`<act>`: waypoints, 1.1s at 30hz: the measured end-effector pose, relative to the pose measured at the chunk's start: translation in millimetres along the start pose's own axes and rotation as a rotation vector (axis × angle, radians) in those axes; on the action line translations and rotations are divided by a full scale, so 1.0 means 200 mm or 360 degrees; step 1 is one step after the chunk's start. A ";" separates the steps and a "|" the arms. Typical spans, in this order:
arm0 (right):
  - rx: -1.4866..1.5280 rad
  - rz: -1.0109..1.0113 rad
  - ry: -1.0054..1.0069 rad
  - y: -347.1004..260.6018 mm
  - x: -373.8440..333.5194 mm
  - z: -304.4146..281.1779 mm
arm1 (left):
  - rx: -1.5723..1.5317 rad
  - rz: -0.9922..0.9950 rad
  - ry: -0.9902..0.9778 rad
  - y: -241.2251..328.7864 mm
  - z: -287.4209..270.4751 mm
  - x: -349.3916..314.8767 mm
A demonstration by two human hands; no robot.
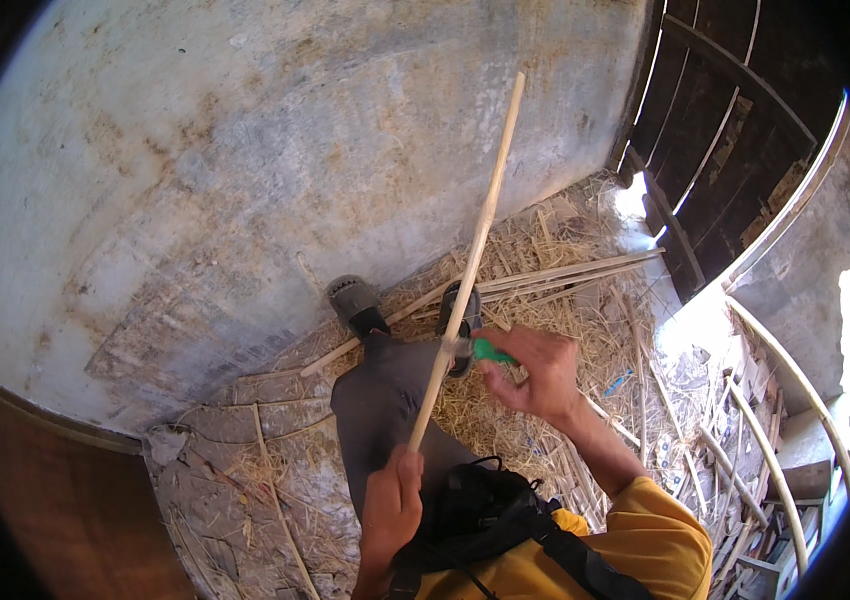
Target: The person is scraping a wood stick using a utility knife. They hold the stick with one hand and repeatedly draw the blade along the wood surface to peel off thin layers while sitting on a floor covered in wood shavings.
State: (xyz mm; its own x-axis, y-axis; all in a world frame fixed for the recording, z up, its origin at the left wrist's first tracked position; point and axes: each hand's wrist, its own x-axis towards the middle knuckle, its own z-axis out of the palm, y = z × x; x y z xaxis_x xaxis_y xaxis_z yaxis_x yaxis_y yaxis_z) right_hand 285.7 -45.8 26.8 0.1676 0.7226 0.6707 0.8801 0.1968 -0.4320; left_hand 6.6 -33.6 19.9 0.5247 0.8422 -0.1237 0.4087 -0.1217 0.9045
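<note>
My left hand [392, 505] is closed round the lower end of a long, pale wooden stick [490, 205]. The stick slants up and away to the right, its far end standing out against the wall. In my right hand [543, 372] is a green-handled blade tool [490, 350], fingers bent round the handle. Its short metal part touches or lies across the stick at about mid-length; whether it is a peeler or a knife I cannot tell. Beneath the stick is my leg in dark trousers [385, 390].
Pale shavings [485, 405] cover the floor round my sandalled feet [353, 300]. Several more sticks [575, 272] lie beyond my feet. A stained wall [275, 150] rises ahead, with a dark plank door [715, 120] at far right. Curved poles [770, 450] stand along the right side.
</note>
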 end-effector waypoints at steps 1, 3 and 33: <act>0.0003 0.0025 0.0037 0.02 0.01 0.00 | -0.0012 0.0000 -0.0014 -0.01 0.00 -0.01; -0.0016 0.0191 0.0242 0.13 0.05 0.01 | -0.0036 0.0002 -0.0041 -0.05 0.01 -0.04; 0.0167 0.0106 -0.0086 0.07 -0.03 -0.09 | -0.0366 -0.0140 -0.0233 -0.06 -0.03 -0.05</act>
State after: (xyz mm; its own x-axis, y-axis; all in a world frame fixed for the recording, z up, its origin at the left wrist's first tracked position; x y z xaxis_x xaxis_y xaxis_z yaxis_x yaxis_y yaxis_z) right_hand 304.1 -59.5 27.0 0.1970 0.7705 0.6062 0.8161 0.2137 -0.5369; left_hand -7.7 -37.2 13.2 0.6039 0.7574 -0.2482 0.2862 0.0846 0.9544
